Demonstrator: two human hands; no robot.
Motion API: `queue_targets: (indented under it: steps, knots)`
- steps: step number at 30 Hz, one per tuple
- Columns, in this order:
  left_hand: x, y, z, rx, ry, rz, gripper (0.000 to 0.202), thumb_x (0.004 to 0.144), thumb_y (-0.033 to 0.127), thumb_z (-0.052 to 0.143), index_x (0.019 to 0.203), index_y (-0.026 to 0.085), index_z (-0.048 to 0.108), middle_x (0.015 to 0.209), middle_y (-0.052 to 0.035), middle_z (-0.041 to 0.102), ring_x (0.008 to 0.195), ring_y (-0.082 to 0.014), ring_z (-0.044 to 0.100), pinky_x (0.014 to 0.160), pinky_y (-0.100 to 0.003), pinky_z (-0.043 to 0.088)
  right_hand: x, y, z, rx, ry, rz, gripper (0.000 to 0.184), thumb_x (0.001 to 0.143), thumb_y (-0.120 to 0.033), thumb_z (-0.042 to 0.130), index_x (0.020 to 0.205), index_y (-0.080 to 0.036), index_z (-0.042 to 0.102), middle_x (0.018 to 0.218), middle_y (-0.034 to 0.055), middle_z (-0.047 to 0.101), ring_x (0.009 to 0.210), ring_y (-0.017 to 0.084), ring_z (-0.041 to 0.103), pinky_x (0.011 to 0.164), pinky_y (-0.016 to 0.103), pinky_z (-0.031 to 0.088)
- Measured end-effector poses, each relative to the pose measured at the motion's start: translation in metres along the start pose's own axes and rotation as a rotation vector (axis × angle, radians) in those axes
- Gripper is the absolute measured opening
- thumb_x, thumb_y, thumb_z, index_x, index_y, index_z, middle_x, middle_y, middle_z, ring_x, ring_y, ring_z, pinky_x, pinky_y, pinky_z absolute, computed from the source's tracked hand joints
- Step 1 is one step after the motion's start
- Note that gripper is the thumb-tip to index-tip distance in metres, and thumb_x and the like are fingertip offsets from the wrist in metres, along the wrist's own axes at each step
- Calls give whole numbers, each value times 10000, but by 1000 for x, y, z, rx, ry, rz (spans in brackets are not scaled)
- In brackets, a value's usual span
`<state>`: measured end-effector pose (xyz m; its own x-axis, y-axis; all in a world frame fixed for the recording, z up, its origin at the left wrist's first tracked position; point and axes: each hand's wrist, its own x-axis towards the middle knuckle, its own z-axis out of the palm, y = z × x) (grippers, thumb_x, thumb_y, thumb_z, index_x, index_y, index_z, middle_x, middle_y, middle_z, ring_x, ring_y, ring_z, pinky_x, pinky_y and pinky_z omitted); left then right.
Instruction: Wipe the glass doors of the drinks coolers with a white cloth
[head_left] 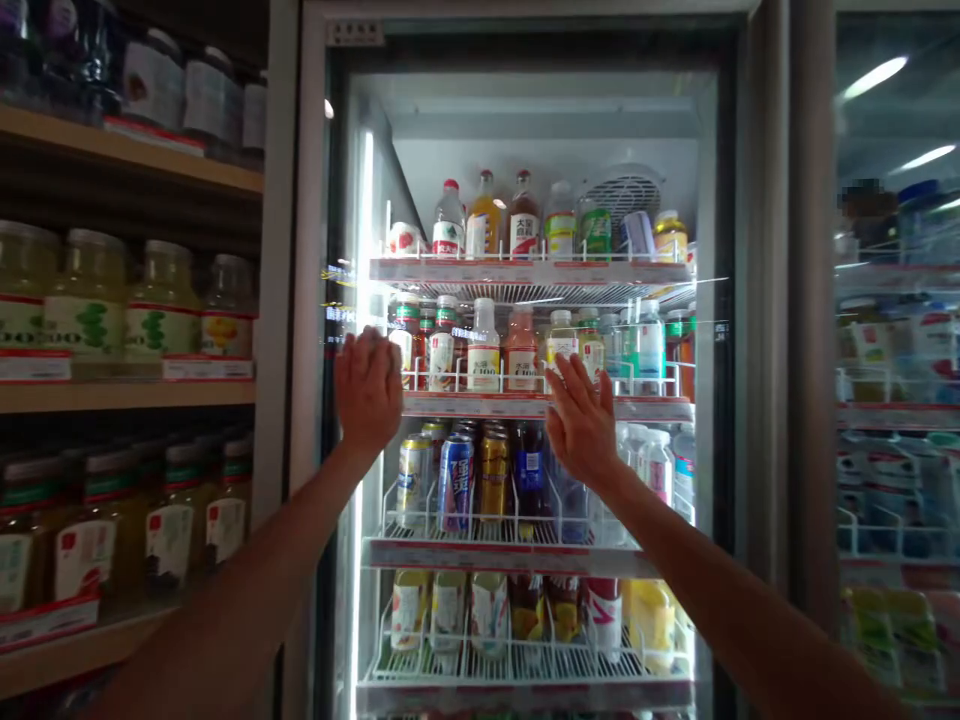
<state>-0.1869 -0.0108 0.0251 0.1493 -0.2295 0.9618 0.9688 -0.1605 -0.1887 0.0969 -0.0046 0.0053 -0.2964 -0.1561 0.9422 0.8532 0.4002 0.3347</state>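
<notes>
Both arms reach forward to a tall drinks fridge with a glass door (pixel 540 140). My left hand (pixel 369 390) is raised at the left edge of the glass, by the lit strip, its fingers stretched upward and empty. My right hand (pixel 581 415) lies flat toward the glass with fingers apart, in front of the second shelf's right half. I cannot tell whether the palms touch the glass. Behind it stand a white-capped bottle (pixel 484 345), a pink bottle (pixel 521 350), a blue can (pixel 455 482) and a gold can (pixel 493 472).
On the left, wooden shelves (pixel 150 395) hold jars and bottles of yellowish drink (pixel 161 310). The fridge's metal frame (pixel 772 300) runs down the right side. Beyond it is another glass-fronted cooler (pixel 892 400) with drinks and light reflections. Wire racks (pixel 525 535) hold the bottles.
</notes>
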Motion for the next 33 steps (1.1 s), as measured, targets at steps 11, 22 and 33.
queue_targets:
  steps: [11,22,33]
  knots:
    - [-17,28,2,-112,-165,325,467,906,239,416,1371,246,366,1424,-47,425,1398,-202,187,1129,-421,265,-5,9,1,-35,-37,21,576,889,-209,358,1440,-274,207,1451,44,396,1379,196,290,1137,483,177]
    - [0,89,18,-112,-250,639,411,901,247,431,1311,215,438,1418,-35,436,1387,-212,235,1127,-392,271,-17,42,-22,-105,-41,7,484,898,-223,358,1381,-227,329,1420,77,439,1389,184,269,1142,460,163]
    - [15,157,40,-177,-292,667,400,903,225,408,1299,198,456,1428,-29,423,1382,-220,249,1127,-409,276,-31,78,-47,-125,-58,40,488,899,-233,359,1386,-240,336,1432,60,426,1395,184,251,1146,467,160]
